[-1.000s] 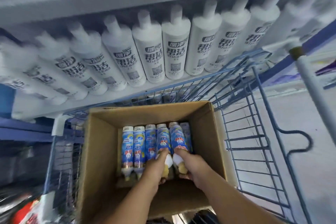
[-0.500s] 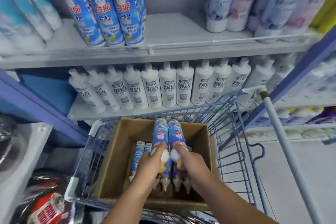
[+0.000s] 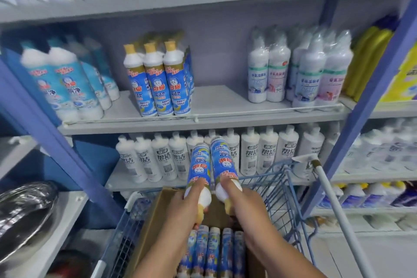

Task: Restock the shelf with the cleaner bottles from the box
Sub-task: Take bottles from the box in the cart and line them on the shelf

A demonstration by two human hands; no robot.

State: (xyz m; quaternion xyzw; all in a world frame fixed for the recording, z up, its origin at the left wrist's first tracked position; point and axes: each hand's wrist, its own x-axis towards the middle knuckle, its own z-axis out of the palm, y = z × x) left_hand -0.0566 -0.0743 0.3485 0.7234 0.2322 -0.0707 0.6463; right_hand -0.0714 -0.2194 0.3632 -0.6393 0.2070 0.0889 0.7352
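Ok, 2 blue cleaner bottles in hand, 1 per hand. Left hand (image 3: 188, 206) wraps the neck end of the left bottle (image 3: 199, 168); right hand (image 3: 242, 203) wraps the neck end of the right bottle (image 3: 223, 160). Fingers curled tight round each, yellow caps toward the person, bases pointing up-fwd at the shelves. Bottles side by side, nearly touching, held above the cardboard box (image 3: 147, 223). Both forearms reach fwd from bottom of frame, roughly parallel. Box sits in a blue wire cart (image 3: 291, 189); 4 more bottles (image 3: 213, 248) visible lying in it, maybe more hidden under the arms. Middle shelf (image 3: 216, 117) has 3 matching bottles (image 3: 158, 81) in the front row w/ yellow caps, upright, more behind, count unclear; bare space just right of them.
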